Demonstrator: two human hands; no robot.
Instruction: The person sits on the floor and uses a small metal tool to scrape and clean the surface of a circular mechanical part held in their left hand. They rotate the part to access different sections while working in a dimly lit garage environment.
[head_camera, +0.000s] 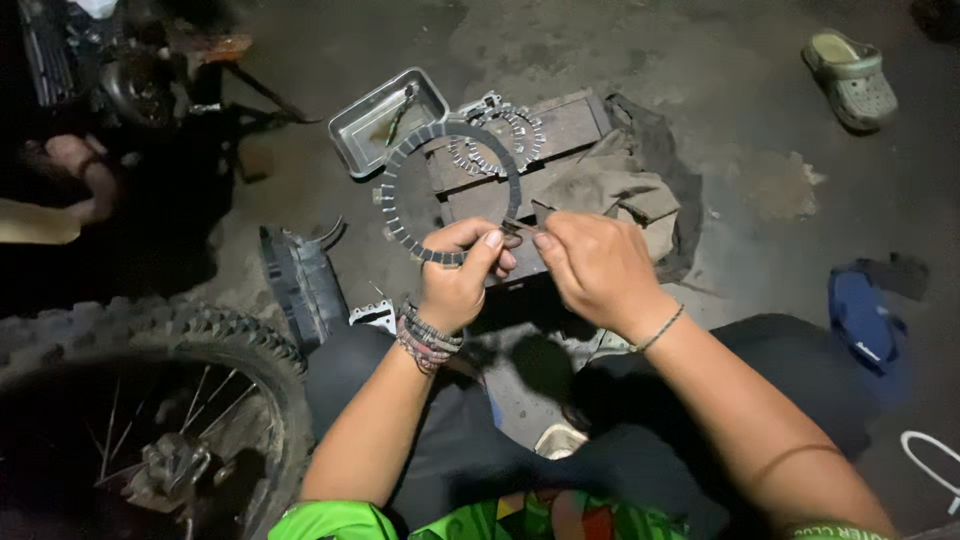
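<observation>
We're looking down past our knees at a dim concrete floor (760, 170), and both hands are up in the middle of the view. Our left hand (458, 272) is clamped on the ring (445, 190), a dark toothed friction disc, thumb and fingers pinching its lower rim so the hoop stands up and tilts away from us. Our right hand (598, 265) is closed too, fingertips pinched on the ring's right edge, just beside the left thumb; whether it grips a small tool there we cannot tell. The two hands are nearly touching.

Behind the ring lies a wood block (560, 135), and on its top left end rest more discs (500, 135), paler and toothed. At the block's left end, touching it, sits a metal tray (360, 120) with something thin lying inside. A crumpled rag (625, 195) drapes over the block's right side.

Down at the lower left we see a knobby tyre (190, 330) with spokes, and between it and our left knee a black ribbed part (300, 280) on the floor. Top right, well apart from everything, lies a clog (852, 78). At the right edge there's a blue cloth (865, 320). Another person's hand (85, 175) shows at the far left, by dark machinery.
</observation>
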